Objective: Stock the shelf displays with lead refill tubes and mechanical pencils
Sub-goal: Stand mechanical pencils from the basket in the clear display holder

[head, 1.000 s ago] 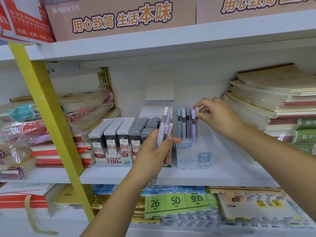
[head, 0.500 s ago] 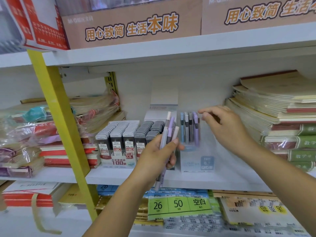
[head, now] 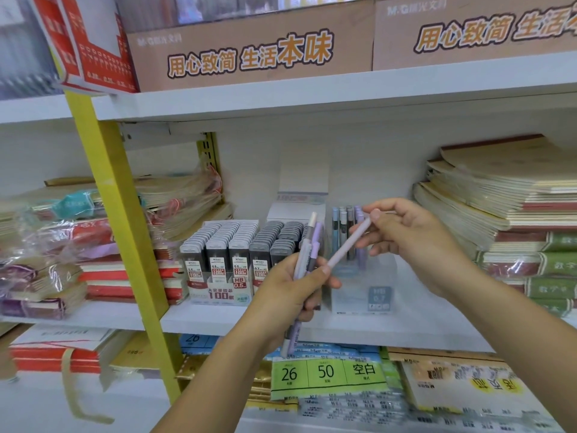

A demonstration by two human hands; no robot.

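Observation:
My left hand (head: 292, 289) grips a small bundle of pastel mechanical pencils (head: 307, 245), held upright in front of the middle shelf. My right hand (head: 412, 235) pinches the top end of one pale lilac pencil (head: 348, 243), which slants down to my left thumb. Behind it stands a clear display box (head: 371, 289) with several blue, grey and purple pencils (head: 346, 223) upright in it. To the left sits a display of lead refill tubes (head: 237, 245) in tight rows, labelled 0.5 and 0.7.
A yellow upright post (head: 115, 195) crosses the shelf at left, with wrapped notebook stacks (head: 50, 245) beyond it. Piled notebooks (head: 505, 207) fill the right of the shelf. Cardboard cartons (head: 249, 48) sit on the shelf above; paper packs (head: 327, 373) lie below.
My right hand left the display box, came back toward my left hand and took hold of one lilac pencil from the bundle. The view shifted slightly downward and closer.

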